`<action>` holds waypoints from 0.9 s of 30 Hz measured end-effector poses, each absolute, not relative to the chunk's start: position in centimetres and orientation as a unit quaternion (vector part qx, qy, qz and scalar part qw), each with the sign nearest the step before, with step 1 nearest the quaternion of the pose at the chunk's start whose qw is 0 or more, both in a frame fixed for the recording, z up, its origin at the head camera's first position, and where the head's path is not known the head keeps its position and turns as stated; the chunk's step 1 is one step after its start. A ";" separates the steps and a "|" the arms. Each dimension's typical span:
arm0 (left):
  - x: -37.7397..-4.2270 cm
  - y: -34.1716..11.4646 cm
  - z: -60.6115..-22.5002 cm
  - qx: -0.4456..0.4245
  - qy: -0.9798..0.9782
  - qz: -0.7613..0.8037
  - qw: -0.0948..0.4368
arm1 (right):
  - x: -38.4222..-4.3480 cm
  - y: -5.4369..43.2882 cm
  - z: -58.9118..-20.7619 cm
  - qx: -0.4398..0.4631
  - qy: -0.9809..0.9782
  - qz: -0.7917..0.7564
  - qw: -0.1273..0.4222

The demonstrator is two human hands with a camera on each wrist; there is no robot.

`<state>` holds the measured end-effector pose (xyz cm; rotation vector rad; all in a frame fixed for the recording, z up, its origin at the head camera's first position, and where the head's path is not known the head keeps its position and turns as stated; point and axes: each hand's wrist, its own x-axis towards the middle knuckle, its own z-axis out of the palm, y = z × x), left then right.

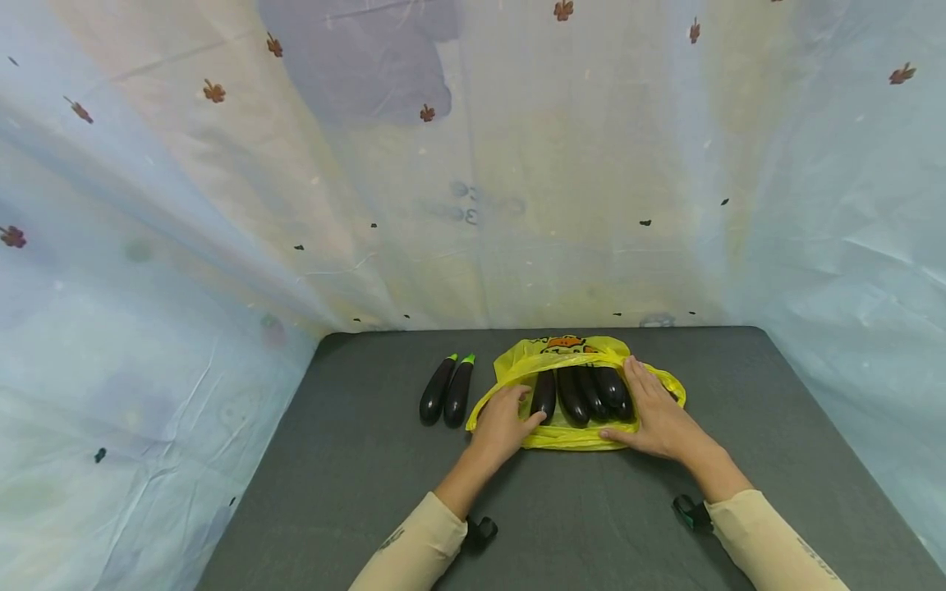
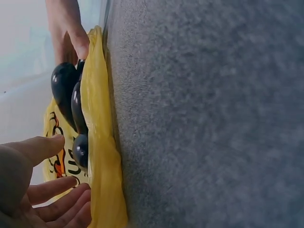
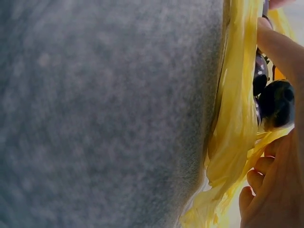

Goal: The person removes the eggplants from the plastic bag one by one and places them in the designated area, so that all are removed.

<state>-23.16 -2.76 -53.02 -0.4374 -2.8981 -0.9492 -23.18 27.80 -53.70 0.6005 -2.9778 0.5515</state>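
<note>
A yellow plastic bag (image 1: 576,439) with a printed cartoon lies with its mouth spread toward me, several dark eggplants (image 1: 572,398) side by side within. At the bag's left edge is my left hand (image 1: 502,423), thumb apart from the fingers, close beside the leftmost eggplant (image 1: 544,394). The left wrist view has its fingers (image 2: 61,204) at the bag's opening with a gap to the thumb. My right hand (image 1: 658,414) lies against the bag's right side, fingers extended and thumb at the front rim. In the right wrist view its fingers (image 3: 256,175) are beside the yellow plastic.
Two more eggplants (image 1: 447,390) with green stem ends lie on the grey table (image 1: 355,492), left of the bag. A pale, patterned plastic sheet (image 1: 562,180) hangs behind the table and along both sides.
</note>
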 end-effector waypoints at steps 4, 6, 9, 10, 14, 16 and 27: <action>-23.4 -2.4 -53.0 -0.133 -0.946 -0.296 0.020 | -23.2 27.8 -53.8 0.193 -0.964 0.182 0.027; -23.4 -2.2 -53.1 -0.129 -0.948 -0.289 0.016 | -23.2 27.8 -53.9 0.193 -0.964 0.182 0.027; -23.4 -2.0 -53.2 -0.124 -0.951 -0.284 0.010 | -23.2 27.8 -54.0 0.193 -0.964 0.180 0.027; -23.4 -2.0 -53.3 -0.123 -0.952 -0.282 0.009 | -23.2 27.8 -54.0 0.193 -0.964 0.179 0.027; -23.6 -1.8 -53.4 -0.121 -0.954 -0.273 0.008 | -23.2 27.8 -54.1 0.194 -0.964 0.180 0.028; -23.7 -1.7 -53.4 -0.122 -0.956 -0.268 0.008 | -23.2 27.8 -54.1 0.196 -0.963 0.181 0.029; -23.9 -1.3 -53.4 -0.124 -0.959 -0.256 0.006 | -23.2 27.9 -53.9 0.195 -0.964 0.179 0.030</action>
